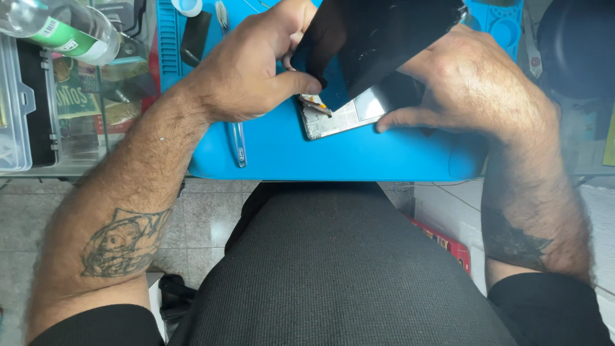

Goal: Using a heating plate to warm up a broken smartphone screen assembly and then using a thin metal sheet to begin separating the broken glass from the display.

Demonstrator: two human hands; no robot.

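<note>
A dismantled phone frame (pixel 339 118) with bare metal insides lies on a blue work mat (pixel 359 160). A black screen panel (pixel 378 38) is tilted up off it, hinged toward the far side. My left hand (pixel 256 64) pinches the panel's near left edge between thumb and fingers. My right hand (pixel 467 83) rests on the phone's right side, its index finger pressed on the mat beside the frame's lower edge, the panel's right edge against it. A small orange part (pixel 315 101) shows under my left thumb.
A clear-handled tool (pixel 238 144) lies on the mat under my left wrist. A plastic bottle (pixel 64 29) and a clear parts box (pixel 16 109) sit at the left. A dark strip (pixel 194 38) and a small white ring (pixel 187 6) lie at the mat's far left.
</note>
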